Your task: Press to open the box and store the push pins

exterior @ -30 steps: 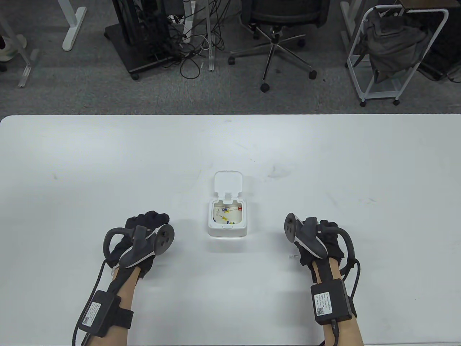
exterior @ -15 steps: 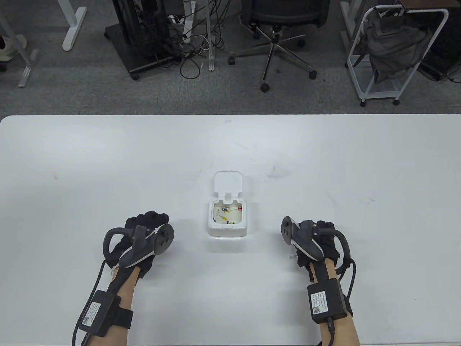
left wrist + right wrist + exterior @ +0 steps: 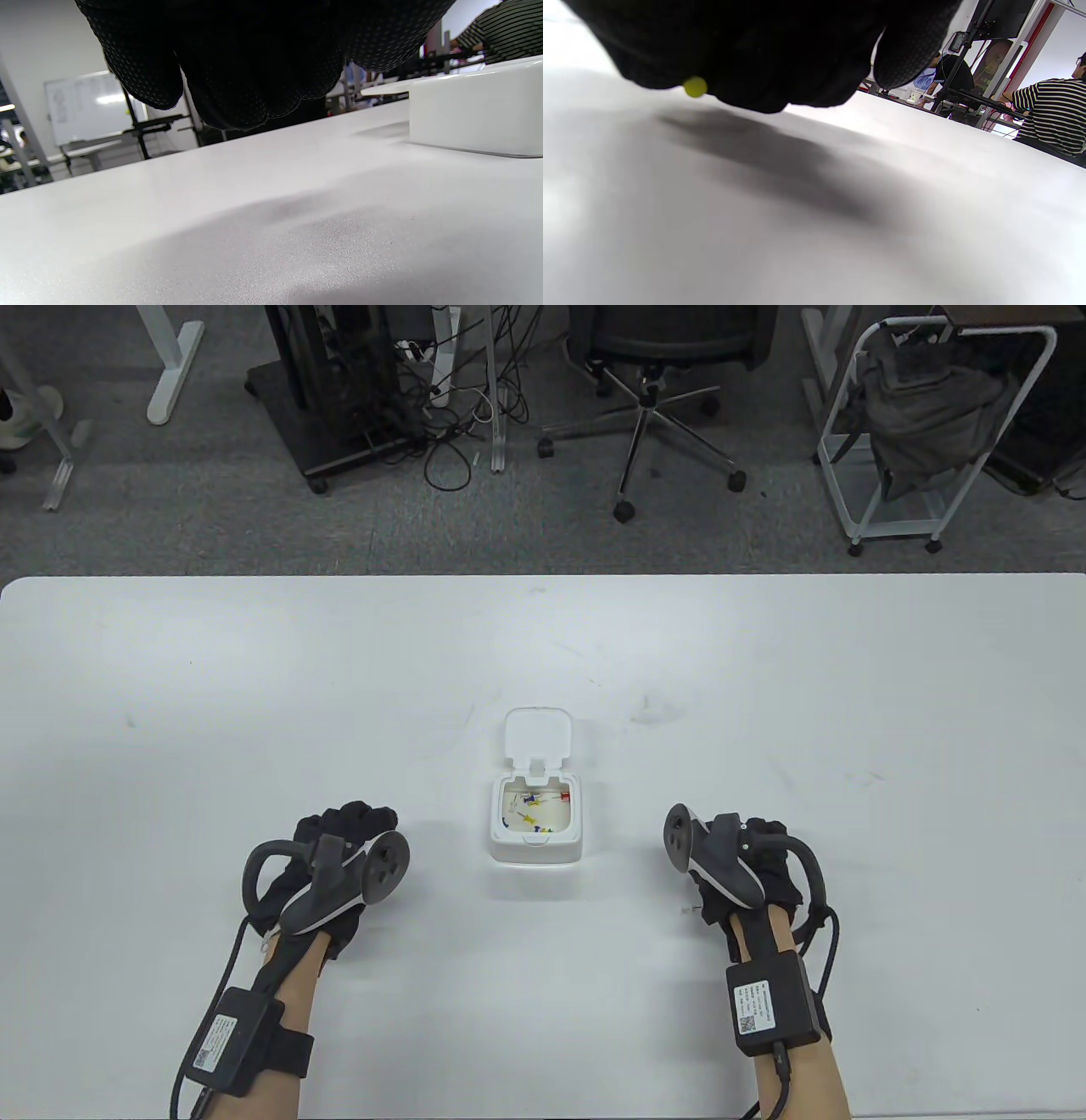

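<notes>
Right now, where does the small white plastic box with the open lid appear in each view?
Table view: the small white plastic box sits at centre, between the hands.
Left wrist view: its side wall fills the right edge.
Right wrist view: not in it.
Shared landmark: the white table.

The table view is bright and sharp, with even light from above and only soft, faint shadows on the white counter [image 3: 254, 687]. In both wrist views the near gloved fingers [image 3: 237, 63] are dark and blurred. In the right wrist view a wide soft shadow lies under the right hand [image 3: 755, 46], and the upper left of the frame is overexposed.
</notes>
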{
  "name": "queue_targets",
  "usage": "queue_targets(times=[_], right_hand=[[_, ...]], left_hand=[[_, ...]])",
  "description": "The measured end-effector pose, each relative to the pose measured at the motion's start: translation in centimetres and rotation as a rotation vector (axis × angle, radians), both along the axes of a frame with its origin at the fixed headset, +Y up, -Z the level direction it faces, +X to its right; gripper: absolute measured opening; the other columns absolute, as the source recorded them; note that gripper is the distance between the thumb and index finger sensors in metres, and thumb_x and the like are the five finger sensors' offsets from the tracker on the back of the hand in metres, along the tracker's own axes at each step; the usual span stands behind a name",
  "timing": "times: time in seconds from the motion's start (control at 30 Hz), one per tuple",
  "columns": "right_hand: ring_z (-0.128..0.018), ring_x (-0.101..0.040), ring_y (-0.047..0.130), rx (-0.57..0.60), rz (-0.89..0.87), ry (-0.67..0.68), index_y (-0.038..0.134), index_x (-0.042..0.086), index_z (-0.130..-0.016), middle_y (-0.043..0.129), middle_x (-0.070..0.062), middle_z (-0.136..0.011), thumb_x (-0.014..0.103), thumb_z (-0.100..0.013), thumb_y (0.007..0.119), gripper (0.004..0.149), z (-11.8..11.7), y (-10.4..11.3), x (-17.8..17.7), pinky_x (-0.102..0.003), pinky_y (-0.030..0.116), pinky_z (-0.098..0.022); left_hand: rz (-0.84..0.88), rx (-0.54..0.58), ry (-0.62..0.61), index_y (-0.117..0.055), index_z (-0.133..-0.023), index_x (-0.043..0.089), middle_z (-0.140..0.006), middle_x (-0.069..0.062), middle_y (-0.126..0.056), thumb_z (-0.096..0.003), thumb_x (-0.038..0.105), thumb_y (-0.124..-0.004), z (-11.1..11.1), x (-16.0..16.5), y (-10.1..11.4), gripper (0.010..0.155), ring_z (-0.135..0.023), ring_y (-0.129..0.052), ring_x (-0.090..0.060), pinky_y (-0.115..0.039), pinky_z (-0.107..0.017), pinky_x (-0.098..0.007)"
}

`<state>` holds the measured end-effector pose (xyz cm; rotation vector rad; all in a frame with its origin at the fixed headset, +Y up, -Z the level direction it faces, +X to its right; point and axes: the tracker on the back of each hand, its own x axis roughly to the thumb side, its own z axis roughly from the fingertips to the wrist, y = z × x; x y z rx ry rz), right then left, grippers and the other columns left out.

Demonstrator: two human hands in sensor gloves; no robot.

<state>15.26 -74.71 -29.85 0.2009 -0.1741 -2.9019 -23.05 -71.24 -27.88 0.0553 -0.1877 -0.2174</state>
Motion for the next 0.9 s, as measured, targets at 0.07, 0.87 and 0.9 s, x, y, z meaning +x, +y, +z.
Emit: queue_targets(times=[0.07,0.87,0.9], right_hand=[[-0.069,-0.022,0.092,0.010,0.006,0.009,0.077,0.033,-0.075,0.094,0.010,-0.070,0.048,-0.035,0.078,0.043,-0.3,0.5,-0.3,-0.056,0.067,-0.074],[-0.070,-0.021,0.092,0.116,0.008,0.191,0.076,0.035,-0.076,0.093,0.011,-0.071,0.048,-0.035,0.077,0.043,-3.3,7.0,-10.0,-0.056,0.068,-0.073],[-0.070,-0.022,0.092,0.115,0.006,0.199,0.076,0.035,-0.076,0.093,0.011,-0.072,0.048,-0.035,0.077,0.043,-3.5,7.1,-10.6,-0.056,0.068,-0.073]], left_hand=[[0.002,-0.001,0.000,-0.074,-0.098,0.033,-0.099,0.006,-0.085,-0.0520,0.050,-0.068,0.0,0.0,0.0,0.049,-0.078,-0.098,-0.018,-0.080,-0.072,-0.048],[0.010,-0.014,0.001,-0.074,-0.098,0.033,-0.099,0.006,-0.085,-0.0520,0.050,-0.068,0.0,0.0,-0.2,0.049,-0.078,-0.098,-0.018,-0.079,-0.073,-0.048],[0.010,-0.014,0.001,-0.074,-0.098,0.033,-0.099,0.006,-0.085,-0.0521,0.050,-0.068,0.0,0.0,-0.2,0.049,-0.078,-0.098,-0.017,-0.079,-0.073,-0.048]])
